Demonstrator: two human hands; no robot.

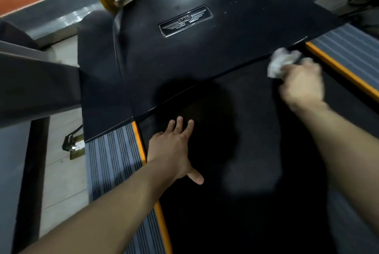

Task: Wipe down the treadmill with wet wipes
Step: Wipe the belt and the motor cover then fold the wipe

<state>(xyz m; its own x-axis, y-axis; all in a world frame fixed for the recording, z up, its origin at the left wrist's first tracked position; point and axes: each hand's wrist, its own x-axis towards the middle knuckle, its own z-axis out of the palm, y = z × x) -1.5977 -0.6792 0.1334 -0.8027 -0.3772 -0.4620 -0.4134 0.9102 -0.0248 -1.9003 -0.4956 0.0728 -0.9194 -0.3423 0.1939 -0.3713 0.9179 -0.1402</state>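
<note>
Right hand (302, 83), fingers clamped on a crumpled wet wipe (282, 62), presses it to the treadmill motor cover (184, 53) rear edge, while left hand (174, 149) lies flat, fingers apart, on the belt (235, 202) below that cover.

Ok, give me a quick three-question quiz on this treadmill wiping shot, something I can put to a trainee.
1. True or false: the left hand lies flat, fingers straight, on the running belt.
2. Where is the crumpled wet wipe? A: on the winged badge. B: at the motor cover edge next to the belt, near the orange strip on the right side. C: on the floor.
3. Fill in: the wipe is gripped by the ___ hand.

Key: 1 true. 2 B. 3 right: the right hand grips it, though the hand is blurred.
</note>
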